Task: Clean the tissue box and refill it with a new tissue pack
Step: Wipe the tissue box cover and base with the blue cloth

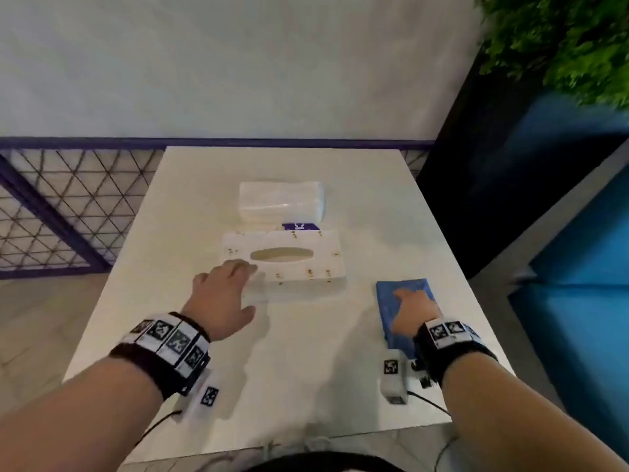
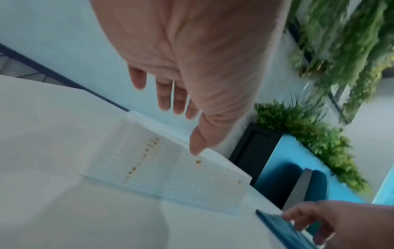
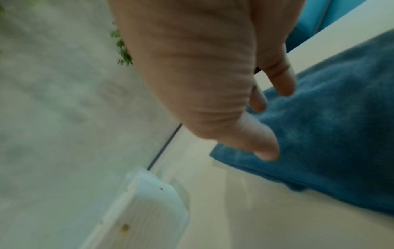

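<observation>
Box [image 1: 282, 258] sits mid-frame in the head view, on the white table [image 1: 306, 352], lid slot facing up, brown specks scattered over top and front edge. New pack [image 1: 281, 201] lies just behind it, higher in frame, wrapper on. Purple card [image 1: 301, 226] sits between the two, mostly hidden.

Left hand [image 1: 222, 294] is spread, fingers straight, reaching over the box's lower-left corner. Fingertips are at or just above the lid; contact unclear, blurry. The left wrist view shows the thumb tip close to the box's top edge.

Right hand [image 1: 414, 310] lies on the blue cloth [image 1: 388, 294], lower right of frame. Fingers loosely extended onto the fabric, no clear pinch in the right wrist view. Looks like pickup not done yet.

Risks, my read:
- Box looks light and empty. A wipe without the left hand pinning it likely slides it into the pack or card.
- Wiping toward the slot pushes the specks inside.
- Cloth is folded; a loose grab may open it and drag it across the table.
- Specks may smear if wet.
</observation>
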A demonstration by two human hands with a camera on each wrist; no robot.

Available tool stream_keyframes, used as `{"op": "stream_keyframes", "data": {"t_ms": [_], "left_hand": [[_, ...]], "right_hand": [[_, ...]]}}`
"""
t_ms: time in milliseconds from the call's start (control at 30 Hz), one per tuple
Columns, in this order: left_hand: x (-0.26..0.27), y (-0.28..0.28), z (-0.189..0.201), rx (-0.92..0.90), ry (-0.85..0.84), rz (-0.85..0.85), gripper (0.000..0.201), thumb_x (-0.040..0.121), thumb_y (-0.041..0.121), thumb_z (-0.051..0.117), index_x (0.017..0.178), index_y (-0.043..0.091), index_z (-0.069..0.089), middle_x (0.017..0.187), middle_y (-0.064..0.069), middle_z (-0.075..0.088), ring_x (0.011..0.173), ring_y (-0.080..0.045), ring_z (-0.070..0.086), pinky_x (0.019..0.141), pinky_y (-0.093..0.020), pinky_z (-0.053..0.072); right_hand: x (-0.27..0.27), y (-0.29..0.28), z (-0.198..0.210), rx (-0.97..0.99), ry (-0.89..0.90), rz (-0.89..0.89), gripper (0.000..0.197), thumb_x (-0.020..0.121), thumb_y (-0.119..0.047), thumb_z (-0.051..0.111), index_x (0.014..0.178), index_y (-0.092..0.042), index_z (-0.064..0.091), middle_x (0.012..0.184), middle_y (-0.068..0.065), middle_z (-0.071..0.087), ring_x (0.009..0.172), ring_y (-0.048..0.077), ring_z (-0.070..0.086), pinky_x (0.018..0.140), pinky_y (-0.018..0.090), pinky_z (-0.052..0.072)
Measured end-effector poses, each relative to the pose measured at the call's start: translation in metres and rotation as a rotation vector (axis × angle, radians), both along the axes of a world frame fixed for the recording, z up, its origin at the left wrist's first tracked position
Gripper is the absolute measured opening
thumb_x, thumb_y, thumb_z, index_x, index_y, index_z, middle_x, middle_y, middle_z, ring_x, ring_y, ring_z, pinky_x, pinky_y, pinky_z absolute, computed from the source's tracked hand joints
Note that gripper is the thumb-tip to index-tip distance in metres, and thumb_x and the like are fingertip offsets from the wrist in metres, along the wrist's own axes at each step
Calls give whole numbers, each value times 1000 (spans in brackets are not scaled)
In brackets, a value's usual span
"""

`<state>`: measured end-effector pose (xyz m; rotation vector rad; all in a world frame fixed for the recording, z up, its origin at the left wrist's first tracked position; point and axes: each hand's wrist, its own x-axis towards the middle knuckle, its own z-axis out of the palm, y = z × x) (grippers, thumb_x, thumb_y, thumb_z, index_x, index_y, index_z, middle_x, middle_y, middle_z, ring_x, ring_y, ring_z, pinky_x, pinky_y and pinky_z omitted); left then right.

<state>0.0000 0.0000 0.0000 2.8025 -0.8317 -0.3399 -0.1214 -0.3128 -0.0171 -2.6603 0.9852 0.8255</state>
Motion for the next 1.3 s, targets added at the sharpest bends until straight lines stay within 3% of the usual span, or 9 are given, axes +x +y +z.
{"op": "stream_keyframes", "data": {"t_ms": [167,333,600,733,933,1033,1133,1200,1300], "left_hand": [[28,-26,1,204,-80,14,88,80,34,59,151,20,9,160,2,7,146,-18,11,112,-50,15],[36,-35,-6,330,-72,10,73,82,27,55,147,22,22,154,2,27,145,-18,18,110,-56,14],[35,-34,-5,313,-76,-43,49,78,25,53,125,39,46,119,11,57,114,-16,48,96,-53,21],[35,-31,-4,286,-84,-53,52,79,31,55,128,45,46,124,14,55,114,-13,50,95,-48,23],[37,-28,-6,218,-54,-26,47,72,37,60,118,39,46,110,10,59,96,-18,59,87,-44,24],[37,-28,-10,157,-74,41,65,68,39,67,123,24,35,92,8,64,90,-20,63,87,-41,25],[38,-27,-13,131,-83,69,71,69,39,65,129,22,31,79,10,58,90,-19,64,87,-40,24],[39,-24,-16,121,-93,46,70,70,38,63,130,23,31,89,9,64,93,-18,64,89,-40,24],[41,-22,-15,118,-77,7,75,68,42,66,131,25,29,120,16,64,102,-16,62,94,-42,24]], "right_hand": [[16,14,10,-9,168,80,98,85,-25,62,149,-37,-11,160,4,-14,145,43,8,114,54,26],[14,9,-8,21,241,86,94,89,-25,58,148,-40,-13,159,1,-23,145,44,7,115,56,23],[14,13,-3,3,81,213,41,91,-14,51,133,-15,52,139,8,51,127,24,49,105,31,41],[37,24,32,79,-398,84,27,80,-10,53,91,-28,71,102,1,70,106,25,58,89,34,53],[103,93,78,33,-753,782,47,72,-4,59,112,-27,67,115,5,63,104,33,55,84,35,46],[115,134,52,100,-453,894,40,87,-14,54,124,-28,59,121,7,58,113,34,52,90,43,48],[107,147,18,119,-126,936,56,95,-18,46,146,-33,29,157,5,24,142,32,24,106,51,37],[98,127,14,186,-142,939,61,95,-10,44,149,-29,24,162,1,9,148,27,8,117,51,20],[90,82,20,285,-153,767,61,92,5,38,146,-24,36,160,3,16,149,27,7,120,43,8]]}}
